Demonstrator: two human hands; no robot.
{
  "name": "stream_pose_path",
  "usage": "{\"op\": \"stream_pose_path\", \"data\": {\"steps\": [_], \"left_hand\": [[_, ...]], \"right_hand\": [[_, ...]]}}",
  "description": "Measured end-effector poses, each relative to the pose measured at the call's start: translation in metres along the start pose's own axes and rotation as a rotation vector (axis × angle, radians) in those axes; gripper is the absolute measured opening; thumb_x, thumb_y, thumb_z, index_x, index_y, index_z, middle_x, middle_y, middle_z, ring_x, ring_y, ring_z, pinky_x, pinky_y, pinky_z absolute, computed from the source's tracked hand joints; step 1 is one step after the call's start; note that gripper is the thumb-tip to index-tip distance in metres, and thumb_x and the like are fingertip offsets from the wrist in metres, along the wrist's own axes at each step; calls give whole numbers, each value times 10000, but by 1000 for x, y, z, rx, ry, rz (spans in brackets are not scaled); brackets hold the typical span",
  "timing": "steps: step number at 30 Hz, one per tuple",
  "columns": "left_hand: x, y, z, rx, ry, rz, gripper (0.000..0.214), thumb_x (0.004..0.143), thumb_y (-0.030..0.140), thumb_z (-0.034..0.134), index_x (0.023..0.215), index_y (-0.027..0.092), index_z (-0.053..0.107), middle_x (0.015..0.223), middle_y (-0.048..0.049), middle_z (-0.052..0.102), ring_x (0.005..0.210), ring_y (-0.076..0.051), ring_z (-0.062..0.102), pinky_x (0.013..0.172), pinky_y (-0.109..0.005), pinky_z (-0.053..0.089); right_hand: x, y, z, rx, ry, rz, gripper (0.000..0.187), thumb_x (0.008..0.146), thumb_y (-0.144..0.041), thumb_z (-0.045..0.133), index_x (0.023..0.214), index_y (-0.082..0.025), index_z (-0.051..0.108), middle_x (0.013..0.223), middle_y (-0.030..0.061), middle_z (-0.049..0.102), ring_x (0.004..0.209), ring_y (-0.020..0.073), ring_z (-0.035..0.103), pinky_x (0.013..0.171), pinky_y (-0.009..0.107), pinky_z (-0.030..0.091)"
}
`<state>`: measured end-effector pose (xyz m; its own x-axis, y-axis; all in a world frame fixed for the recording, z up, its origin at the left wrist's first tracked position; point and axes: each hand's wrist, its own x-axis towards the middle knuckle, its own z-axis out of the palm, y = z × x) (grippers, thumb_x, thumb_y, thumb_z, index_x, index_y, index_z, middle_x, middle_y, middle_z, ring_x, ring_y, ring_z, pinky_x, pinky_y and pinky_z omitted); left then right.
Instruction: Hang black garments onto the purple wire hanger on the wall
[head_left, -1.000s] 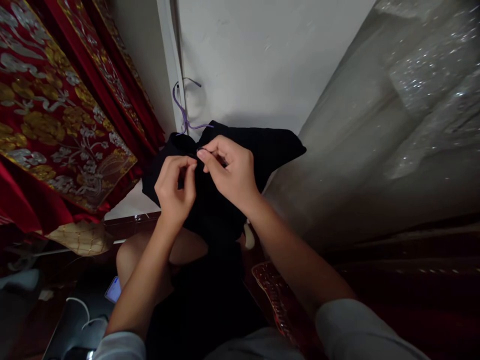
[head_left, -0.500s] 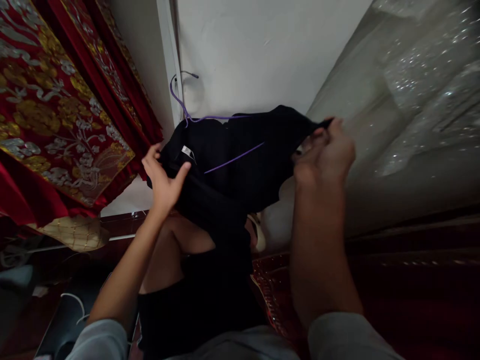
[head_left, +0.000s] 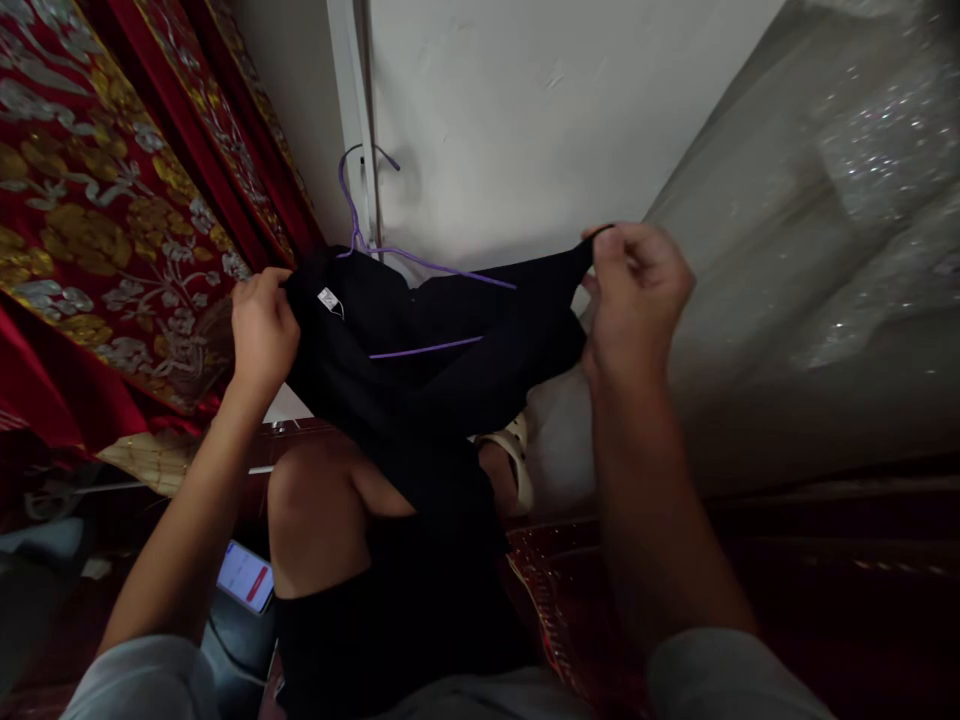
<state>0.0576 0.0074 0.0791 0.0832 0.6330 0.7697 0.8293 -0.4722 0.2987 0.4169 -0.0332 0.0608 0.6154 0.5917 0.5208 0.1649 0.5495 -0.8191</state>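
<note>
A black garment (head_left: 420, 350) hangs on a thin purple wire hanger (head_left: 390, 255) in front of a white wall. My left hand (head_left: 259, 330) is closed on the garment's left shoulder, beside a small white label (head_left: 328, 298). My right hand (head_left: 637, 290) pinches the right shoulder strap and holds it stretched out to the right. The cloth drapes down over my bare knee (head_left: 315, 510). The hanger's hook points up beside a white door frame (head_left: 352, 120).
Red curtains with gold and silver embroidery (head_left: 97, 200) hang at the left. A pale glittery gown (head_left: 810, 250) fills the right. A lit phone (head_left: 244, 577) lies low on the left near a white cable. A red patterned cushion (head_left: 555, 590) lies below.
My hands, pinched together at the garment's middle a second ago, have spread apart. The left went out to the left shoulder, the right to the right strap, stretching the garment over the hanger.
</note>
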Motion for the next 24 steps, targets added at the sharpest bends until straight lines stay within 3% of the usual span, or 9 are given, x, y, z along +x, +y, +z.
{"op": "stream_pose_path", "data": {"steps": [4,7,9,13,15,18,20,21,24], "left_hand": [[10,-10,-17,33,-20,13,258,950,150,436,1072,219,652,1132,-125,721,1141,-310,640,1041,-459,470],[11,-24,-32,78,-84,-32,268,909,161,459,1037,218,688,1074,-114,749,1042,-293,685,968,-421,511],[5,-36,-40,135,-198,-85,262,849,147,478,963,198,708,1005,-117,762,985,-300,701,932,-422,525],[-29,-55,-42,150,-556,-234,150,723,157,528,746,193,672,712,-80,705,780,-282,697,814,-399,551],[-51,-53,-40,-36,-702,-428,88,723,206,539,693,194,621,597,-39,627,636,-239,669,694,-357,558],[-76,-33,-41,-505,-771,-695,108,752,285,566,733,183,593,633,-10,621,577,-177,661,602,-286,556],[-83,-15,-44,-734,-839,-722,154,754,327,616,750,175,596,669,-8,635,603,-154,671,604,-255,557],[-85,-6,-46,-789,-915,-702,169,752,336,635,750,171,601,672,-9,636,609,-151,674,603,-247,555],[-88,16,-49,-743,-1120,-610,149,748,303,637,743,155,615,663,-10,628,598,-149,675,578,-237,540]], "right_hand": [[4,20,-8,-46,-173,342,191,848,-387,684,799,-210,631,603,-41,502,484,88,420,444,208,347],[-23,44,-20,-137,-290,503,224,803,-376,702,707,-205,595,500,-58,444,427,88,386,401,202,317],[-51,56,-27,-184,-438,583,233,785,-372,697,678,-204,577,500,-48,491,428,97,436,404,204,359],[-103,71,-28,-214,-737,699,188,772,-359,696,729,-184,645,579,-12,596,488,123,545,453,231,470],[-118,75,-21,-224,-875,656,210,830,-393,646,818,-185,668,672,4,628,590,147,609,537,266,538],[-129,69,-5,-329,-954,372,259,886,-400,614,1045,-209,685,1051,77,679,1018,227,687,886,413,602],[-133,55,6,-392,-984,173,394,850,-383,704,1209,-226,664,1339,121,594,1323,280,570,1143,503,465],[-135,45,11,-379,-1048,118,480,833,-381,743,1276,-231,638,1416,129,551,1393,291,517,1199,518,404],[-146,16,22,-179,-1328,135,597,861,-423,752,1385,-224,547,1442,130,568,1369,274,553,1184,504,433]]}}
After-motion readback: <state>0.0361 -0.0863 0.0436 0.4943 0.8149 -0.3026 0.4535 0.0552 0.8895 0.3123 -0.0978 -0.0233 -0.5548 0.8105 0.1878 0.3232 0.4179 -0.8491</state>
